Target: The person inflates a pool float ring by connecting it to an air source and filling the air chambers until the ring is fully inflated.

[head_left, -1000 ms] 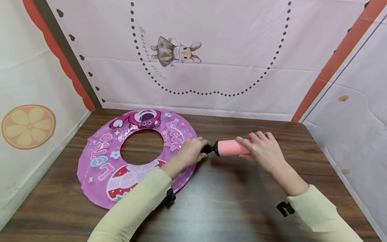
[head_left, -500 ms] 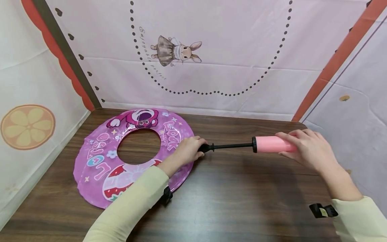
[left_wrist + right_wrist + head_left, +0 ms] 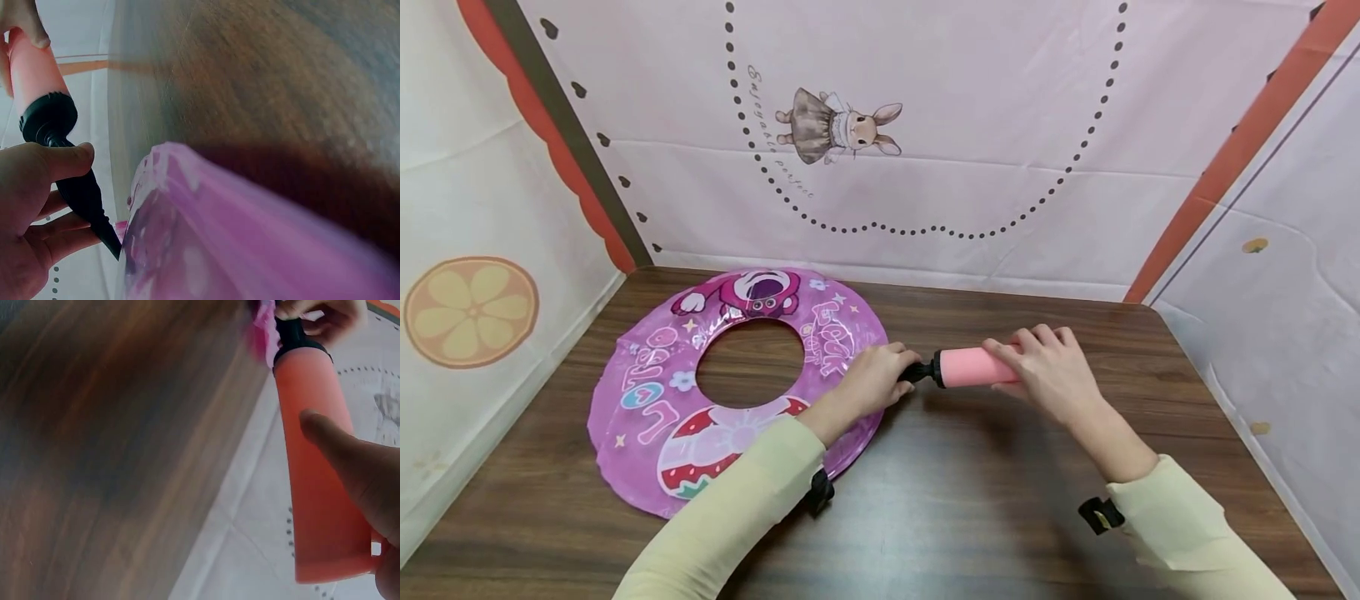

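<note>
A pink hand pump (image 3: 976,367) with a black tapered nozzle (image 3: 82,194) lies level above the table, by the right side of a purple swim ring (image 3: 625,400). My left hand (image 3: 874,379) grips the nozzle, thumb across it in the left wrist view. The nozzle's tip meets the ring's edge there; whether it sits in a valve is hidden. Around the pink barrel (image 3: 319,469) curls my right hand (image 3: 1051,373), its thumb along the side. The barrel is pushed up close to the left hand, with no rod showing between. The ring lies flat and looks partly filled, with a wrinkled left edge.
The brown wooden table (image 3: 970,517) extends in front and to the right. A pale printed cloth (image 3: 970,100) stands behind it, and more cloth closes both sides. Black straps (image 3: 1101,516) with small devices are at both wrists.
Half a second ago the right hand had drawn the barrel rightward, baring a black rod. Now it is pushed back left against the nozzle end. The ring and left hand shifted slightly with it.
</note>
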The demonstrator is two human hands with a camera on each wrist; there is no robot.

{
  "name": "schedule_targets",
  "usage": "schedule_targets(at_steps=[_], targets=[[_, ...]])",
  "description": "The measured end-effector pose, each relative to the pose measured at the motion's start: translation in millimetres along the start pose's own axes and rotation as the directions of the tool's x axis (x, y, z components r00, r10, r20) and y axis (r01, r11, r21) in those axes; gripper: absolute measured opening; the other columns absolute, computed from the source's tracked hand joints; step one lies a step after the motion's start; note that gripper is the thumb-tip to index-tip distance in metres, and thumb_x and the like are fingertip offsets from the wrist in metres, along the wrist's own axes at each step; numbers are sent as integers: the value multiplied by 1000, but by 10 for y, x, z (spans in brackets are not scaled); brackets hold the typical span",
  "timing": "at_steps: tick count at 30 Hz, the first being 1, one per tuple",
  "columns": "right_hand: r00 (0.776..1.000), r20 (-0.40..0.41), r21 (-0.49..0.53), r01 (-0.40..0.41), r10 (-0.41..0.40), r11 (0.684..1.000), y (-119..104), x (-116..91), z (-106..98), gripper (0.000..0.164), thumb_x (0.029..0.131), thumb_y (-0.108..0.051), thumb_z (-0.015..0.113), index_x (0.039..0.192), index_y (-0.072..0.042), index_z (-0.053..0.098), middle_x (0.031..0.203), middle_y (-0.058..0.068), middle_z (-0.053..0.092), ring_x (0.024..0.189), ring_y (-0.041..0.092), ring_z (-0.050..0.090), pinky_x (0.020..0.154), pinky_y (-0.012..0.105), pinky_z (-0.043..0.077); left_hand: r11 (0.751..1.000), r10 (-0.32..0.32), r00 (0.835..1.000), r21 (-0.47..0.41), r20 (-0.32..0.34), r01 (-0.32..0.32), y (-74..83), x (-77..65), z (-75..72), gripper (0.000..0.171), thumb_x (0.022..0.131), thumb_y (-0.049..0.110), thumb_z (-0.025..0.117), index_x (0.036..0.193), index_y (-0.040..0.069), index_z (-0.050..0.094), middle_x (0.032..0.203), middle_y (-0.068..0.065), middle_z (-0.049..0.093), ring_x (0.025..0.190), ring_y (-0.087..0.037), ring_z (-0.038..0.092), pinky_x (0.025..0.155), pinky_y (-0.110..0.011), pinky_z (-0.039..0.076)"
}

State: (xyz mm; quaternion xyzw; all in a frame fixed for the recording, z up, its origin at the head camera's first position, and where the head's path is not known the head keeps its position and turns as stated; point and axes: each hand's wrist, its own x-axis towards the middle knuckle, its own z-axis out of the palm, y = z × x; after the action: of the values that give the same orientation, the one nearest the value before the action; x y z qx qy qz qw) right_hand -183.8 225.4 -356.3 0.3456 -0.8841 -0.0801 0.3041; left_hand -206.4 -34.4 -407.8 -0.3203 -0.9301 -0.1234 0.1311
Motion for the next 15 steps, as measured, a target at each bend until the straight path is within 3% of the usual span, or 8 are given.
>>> schedule_targets(at_steps=[4,11,13,15], targets=[[1000,-4,12,2,-2,1000,1,-29,24,58,62,-43,81,112,-22,61,88,9,62,83,32,56,67,47,44,1000,-18,1000,-23,13,18,-5,14,10,37,75,22,75,108,10,64,97,-7,65,84,-23,64,77,-36,52],[1000,6,21,-24,24,999,255,-191,-118,59,62,-42,79,116,-23,61,91,9,63,86,33,57,66,47,43,996,-65,997,-58,42,67,-21,32,-13,37,75,22,75,108,11,64,100,-5,65,87,-22,63,79,-36,51],[999,13,31,-33,33,999,361,-255,-197,57,65,-43,76,116,-22,61,91,10,63,85,34,57,67,47,42,995,-70,997,-65,44,72,-33,25,-15,37,75,21,75,109,10,64,100,-5,65,88,-22,63,79,-36,51],[999,15,43,-49,49,998,483,-321,-288,56,74,-58,64,116,-20,62,91,11,63,85,35,56,69,49,42,995,-70,997,-69,33,72,-47,21,-19,37,75,20,75,109,10,64,100,-6,65,89,-23,63,80,-36,51]])
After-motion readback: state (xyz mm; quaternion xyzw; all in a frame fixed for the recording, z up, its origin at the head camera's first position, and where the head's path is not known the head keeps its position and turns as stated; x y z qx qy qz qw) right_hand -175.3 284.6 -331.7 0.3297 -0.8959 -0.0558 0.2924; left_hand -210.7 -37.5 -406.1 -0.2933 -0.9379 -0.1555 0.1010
